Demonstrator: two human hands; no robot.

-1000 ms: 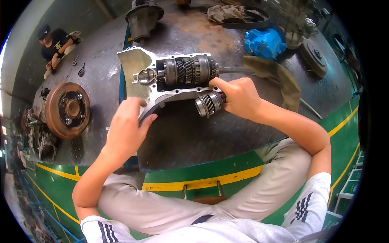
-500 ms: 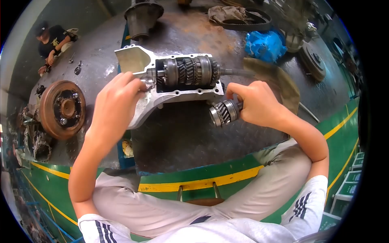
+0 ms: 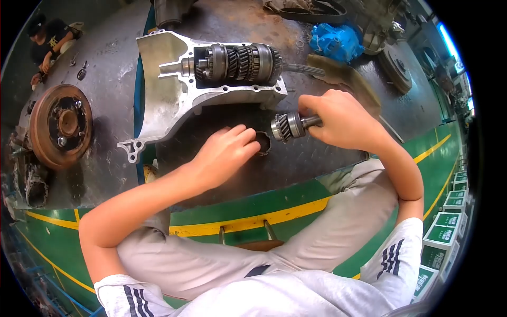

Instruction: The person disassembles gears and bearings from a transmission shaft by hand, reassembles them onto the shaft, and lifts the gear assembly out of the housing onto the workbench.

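My right hand (image 3: 340,119) is closed around the thin end of a gear shaft (image 3: 289,127), whose helical gear points left. A little to its left, my left hand (image 3: 228,153) pinches a dark, thin toothed ring (image 3: 263,143), partly hidden by the fingers. Ring and gear are close together but apart. Beyond both hands lies an open aluminium gearbox housing (image 3: 185,103). In it rests a gear set (image 3: 240,63) of several gears, its splined shaft (image 3: 303,68) sticking out to the right.
A rusty brake drum (image 3: 62,127) sits at the left of the metal table (image 3: 113,105). Farther back are a blue plastic-wrapped part (image 3: 336,42), a belt (image 3: 317,13) and a round disc (image 3: 395,68). Another person (image 3: 50,45) is at the far left.
My left hand has left the housing's left end and come right and nearer, with the toothed ring now showing in its fingers. My right hand still holds the gear shaft. The view has shifted.
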